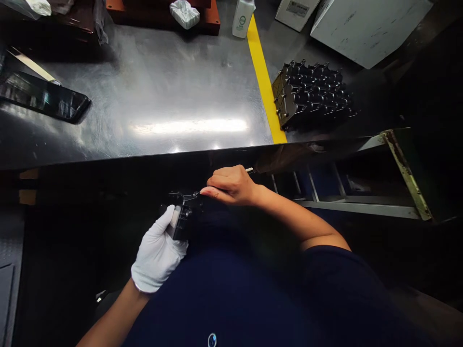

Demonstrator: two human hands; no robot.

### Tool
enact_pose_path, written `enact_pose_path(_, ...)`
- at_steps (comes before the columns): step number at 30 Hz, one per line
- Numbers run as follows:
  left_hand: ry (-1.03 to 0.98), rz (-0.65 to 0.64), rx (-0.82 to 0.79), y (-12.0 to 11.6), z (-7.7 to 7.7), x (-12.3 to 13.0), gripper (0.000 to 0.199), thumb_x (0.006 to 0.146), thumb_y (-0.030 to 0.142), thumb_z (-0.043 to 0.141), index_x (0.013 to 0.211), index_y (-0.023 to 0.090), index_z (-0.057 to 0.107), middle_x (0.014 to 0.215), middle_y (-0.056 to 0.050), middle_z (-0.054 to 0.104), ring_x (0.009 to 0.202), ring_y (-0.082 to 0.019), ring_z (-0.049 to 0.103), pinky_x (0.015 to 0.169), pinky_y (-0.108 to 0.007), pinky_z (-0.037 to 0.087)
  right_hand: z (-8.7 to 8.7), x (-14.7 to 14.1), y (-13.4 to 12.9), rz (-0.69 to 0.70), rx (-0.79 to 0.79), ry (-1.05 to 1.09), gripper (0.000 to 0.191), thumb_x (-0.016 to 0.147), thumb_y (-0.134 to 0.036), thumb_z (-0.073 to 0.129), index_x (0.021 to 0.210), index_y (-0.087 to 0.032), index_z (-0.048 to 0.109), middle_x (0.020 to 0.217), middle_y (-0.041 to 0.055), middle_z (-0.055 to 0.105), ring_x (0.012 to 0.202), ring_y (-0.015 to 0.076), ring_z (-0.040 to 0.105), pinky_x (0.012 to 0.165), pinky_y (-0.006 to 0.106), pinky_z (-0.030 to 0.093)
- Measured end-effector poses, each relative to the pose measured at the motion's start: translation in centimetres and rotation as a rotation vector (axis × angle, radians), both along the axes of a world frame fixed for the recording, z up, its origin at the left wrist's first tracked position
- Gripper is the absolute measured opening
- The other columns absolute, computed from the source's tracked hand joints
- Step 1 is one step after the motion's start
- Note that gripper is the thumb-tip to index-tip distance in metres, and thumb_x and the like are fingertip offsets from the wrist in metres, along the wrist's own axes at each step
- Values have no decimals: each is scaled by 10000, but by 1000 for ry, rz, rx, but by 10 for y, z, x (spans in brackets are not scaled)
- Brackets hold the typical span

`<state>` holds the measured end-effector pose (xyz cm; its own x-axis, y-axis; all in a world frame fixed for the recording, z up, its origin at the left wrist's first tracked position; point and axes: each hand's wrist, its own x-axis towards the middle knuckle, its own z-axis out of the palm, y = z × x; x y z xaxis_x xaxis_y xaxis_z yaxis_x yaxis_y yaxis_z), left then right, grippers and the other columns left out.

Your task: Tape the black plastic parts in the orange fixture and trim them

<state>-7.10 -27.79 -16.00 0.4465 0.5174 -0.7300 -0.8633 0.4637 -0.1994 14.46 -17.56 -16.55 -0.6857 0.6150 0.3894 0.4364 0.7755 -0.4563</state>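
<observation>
My left hand (158, 253), in a white glove, is wrapped around a black moulded plastic part (185, 219) in front of my body. Thin prongs stick out at the part's far end. A pale grey face of it shows beside my gloved thumb. My bare right hand (231, 185) is closed, its thumb tip at the part's upper right corner. From behind that fist pokes the light end of a slim tool (249, 170); the rest of it is hidden in my fingers, so its kind does not show.
A block of similar black parts (314, 94) stands on the metal bench (173, 86), right of a yellow tape line (265, 82). A phone (43, 96) lies left. Behind are a white bottle (243, 19) and white boxes (365, 29). A metal frame (361, 209) is below right.
</observation>
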Motion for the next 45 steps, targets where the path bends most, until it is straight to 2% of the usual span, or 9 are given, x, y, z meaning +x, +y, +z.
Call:
enact_pose_path(10, -152, -45, 92, -4, -4, 1, 439, 1032, 295, 262, 1045, 167, 682, 1070, -80, 753, 837, -178, 746, 538, -257, 618, 8, 12, 15, 234, -284, -47, 521, 980, -490, 447, 580, -163, 518, 546, -21, 461, 515, 75, 408, 526, 249, 249)
enact_pose_path(17, -129, -89, -48, 1, 2, 6, 468, 1032, 304, 273, 1007, 103, 694, 983, -128, 765, 822, -180, 747, 607, -229, 618, -1, 25, 21, 648, -1061, -37, 579, 893, -601, 535, 596, -116, 650, 488, -24, 480, 464, 54, 396, 487, 211, 307)
enact_pose_path(19, -81, 6, -30, 5, 3, 1, 457, 1034, 305, 282, 1010, 120, 699, 957, -106, 772, 817, -159, 746, 689, -221, 613, -2, 24, 15, 613, -1185, 7, 569, 860, -627, 563, 695, -105, 720, 499, -23, 496, 474, 60, 408, 478, 213, 317)
enact_pose_path(25, 37, 137, 112, 13, 4, -6, 545, 1042, 312, 194, 1005, 179, 721, 875, -67, 780, 803, -140, 744, 732, -214, 597, -8, -7, -21, -167, -1029, 496, 595, 917, -639, 439, 915, -129, 745, 633, -24, 473, 564, 78, 445, 528, 224, 387)
enact_pose_path(29, 63, 163, 194, 13, 5, 1, 685, 1032, 243, 66, 913, 199, 739, 846, -39, 781, 807, -109, 740, 761, -196, 583, -12, -31, -40, -287, -929, 631, 494, 857, -615, 570, 778, -149, 714, 724, 11, 561, 697, 111, 528, 662, 255, 452)
enact_pose_path(33, 81, 136, 276, 10, 4, 6, 677, 1027, 237, 64, 994, 236, 740, 915, -34, 780, 885, -136, 736, 761, -266, 603, -16, -49, -55, -368, -982, 681, 464, 861, -589, 576, 724, -153, 652, 669, -5, 551, 628, 102, 503, 598, 237, 433)
enact_pose_path(38, -25, 95, 240, 4, -1, 5, 600, 1036, 291, 141, 1034, 252, 740, 938, -38, 779, 907, -147, 732, 771, -254, 599, -26, -58, -67, -678, -705, 814, 487, 913, -612, 471, 736, -174, 591, 617, -24, 480, 560, 95, 446, 560, 240, 419)
enact_pose_path(40, -29, 90, 187, 3, -2, 3, 560, 1037, 317, 175, 1086, 248, 729, 943, -49, 778, 872, -141, 738, 768, -232, 594, -28, -53, -65, -667, -662, 832, 471, 953, -574, 418, 769, -178, 594, 621, -20, 493, 550, 96, 459, 560, 242, 431)
enact_pose_path(45, 56, 109, 129, 7, 4, 1, 599, 1035, 273, 126, 1170, 201, 706, 889, -74, 779, 825, -123, 741, 814, -191, 571, -21, -26, -53, -217, -552, 560, 376, 976, -435, 457, 816, -161, 658, 713, 45, 646, 624, 124, 578, 594, 254, 480)
